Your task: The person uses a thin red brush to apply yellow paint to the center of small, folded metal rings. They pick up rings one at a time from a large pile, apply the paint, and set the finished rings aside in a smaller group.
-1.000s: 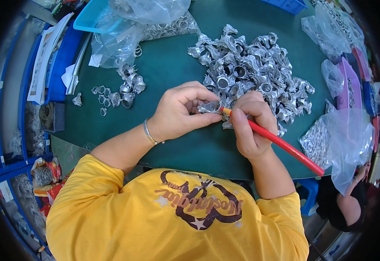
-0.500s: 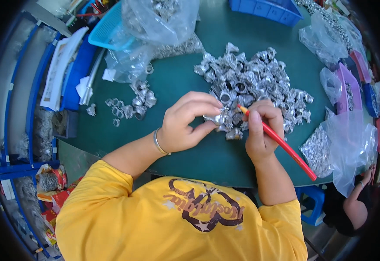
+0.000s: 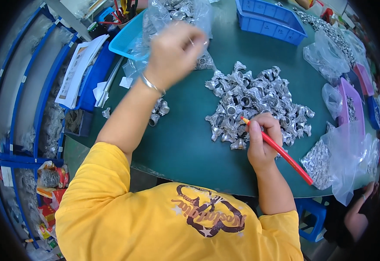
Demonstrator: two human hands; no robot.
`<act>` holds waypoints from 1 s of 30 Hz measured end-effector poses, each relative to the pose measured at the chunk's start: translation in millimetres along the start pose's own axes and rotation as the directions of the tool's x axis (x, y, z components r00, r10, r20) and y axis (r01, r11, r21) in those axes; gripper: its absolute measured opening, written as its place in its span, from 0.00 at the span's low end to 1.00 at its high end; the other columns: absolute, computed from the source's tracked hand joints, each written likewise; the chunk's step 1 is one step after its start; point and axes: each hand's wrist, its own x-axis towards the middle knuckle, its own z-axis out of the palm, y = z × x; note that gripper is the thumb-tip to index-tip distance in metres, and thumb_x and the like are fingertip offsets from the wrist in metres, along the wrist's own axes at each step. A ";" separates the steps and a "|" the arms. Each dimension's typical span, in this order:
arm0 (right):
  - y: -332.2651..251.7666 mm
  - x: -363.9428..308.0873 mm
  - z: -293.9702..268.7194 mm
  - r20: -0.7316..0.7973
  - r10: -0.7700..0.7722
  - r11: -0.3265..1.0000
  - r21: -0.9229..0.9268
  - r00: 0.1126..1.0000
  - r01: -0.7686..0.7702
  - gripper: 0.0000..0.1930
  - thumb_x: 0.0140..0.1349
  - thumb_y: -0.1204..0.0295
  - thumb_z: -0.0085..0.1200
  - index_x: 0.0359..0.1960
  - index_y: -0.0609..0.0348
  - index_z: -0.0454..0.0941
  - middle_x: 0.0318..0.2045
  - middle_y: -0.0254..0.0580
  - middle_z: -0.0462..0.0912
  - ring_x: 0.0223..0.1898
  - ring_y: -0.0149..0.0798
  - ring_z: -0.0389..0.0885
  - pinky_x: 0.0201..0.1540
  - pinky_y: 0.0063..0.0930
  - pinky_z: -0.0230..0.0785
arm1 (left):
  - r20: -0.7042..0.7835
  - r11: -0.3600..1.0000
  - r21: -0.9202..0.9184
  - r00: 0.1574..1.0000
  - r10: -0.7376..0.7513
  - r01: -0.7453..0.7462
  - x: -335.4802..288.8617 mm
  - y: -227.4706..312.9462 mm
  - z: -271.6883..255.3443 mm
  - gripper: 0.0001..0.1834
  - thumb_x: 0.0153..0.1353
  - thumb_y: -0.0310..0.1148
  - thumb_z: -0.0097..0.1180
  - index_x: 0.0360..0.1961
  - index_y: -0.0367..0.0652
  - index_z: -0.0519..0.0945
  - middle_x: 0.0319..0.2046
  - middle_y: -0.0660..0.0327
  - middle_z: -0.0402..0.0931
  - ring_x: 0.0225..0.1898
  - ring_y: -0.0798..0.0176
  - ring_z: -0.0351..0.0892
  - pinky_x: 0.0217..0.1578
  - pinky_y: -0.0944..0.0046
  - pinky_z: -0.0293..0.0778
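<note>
Right hand (image 3: pixel 263 143) closed around a red pencil (image 3: pixel 281 152), tip at the near edge of the heap of silvery metal fittings (image 3: pixel 255 104). Left hand (image 3: pixel 172 52) raised and blurred, well left of the heap, over the clear bag of fittings (image 3: pixel 177 13); grip impossible to tell. Probably between pieces; next move likely calls for picking a fresh fitting off the heap.

A green table (image 3: pixel 185 143) carries a heap of silvery metal parts (image 3: pixel 255 104) just beyond the right hand (image 3: pixel 263 141) and a few more parts (image 3: pixel 158 111) under the left forearm. Past the left hand (image 3: pixel 172 52) lie a clear bag (image 3: pixel 177 17) and a blue tray (image 3: pixel 270 19); more bags (image 3: pixel 342 161) lie right of the right hand.
</note>
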 end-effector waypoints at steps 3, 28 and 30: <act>-1.1 1.7 0.7 0.029 -0.044 0.999 -0.018 0.999 0.045 0.04 0.56 0.83 0.54 0.28 0.63 0.72 0.23 0.43 0.76 0.25 0.38 0.72 0.31 0.29 0.64 | 0.343 0.999 0.017 0.939 0.019 -0.027 -41.3 1.3 42.5 0.08 0.52 0.27 0.63 0.34 0.38 0.80 0.37 0.53 0.77 0.39 0.51 0.78 0.38 0.56 0.75; 2.4 2.0 -0.1 0.046 -0.088 0.996 0.004 0.995 0.088 0.03 0.57 0.82 0.53 0.30 0.64 0.71 0.24 0.44 0.77 0.25 0.37 0.74 0.31 0.28 0.67 | 0.646 -0.110 -0.747 0.676 -0.354 0.656 -120.6 74.2 27.8 0.19 0.51 0.12 0.61 0.45 0.33 0.75 0.44 0.54 0.75 0.43 0.64 0.80 0.38 0.68 0.80; 2.8 2.1 0.1 0.044 -0.075 0.997 0.016 0.996 0.074 0.03 0.58 0.82 0.53 0.31 0.64 0.71 0.25 0.44 0.78 0.25 0.37 0.74 0.31 0.28 0.67 | 0.585 0.068 -0.769 0.743 -0.325 0.635 -121.4 73.0 31.1 0.20 0.52 0.12 0.60 0.47 0.30 0.75 0.44 0.55 0.73 0.43 0.63 0.80 0.38 0.68 0.80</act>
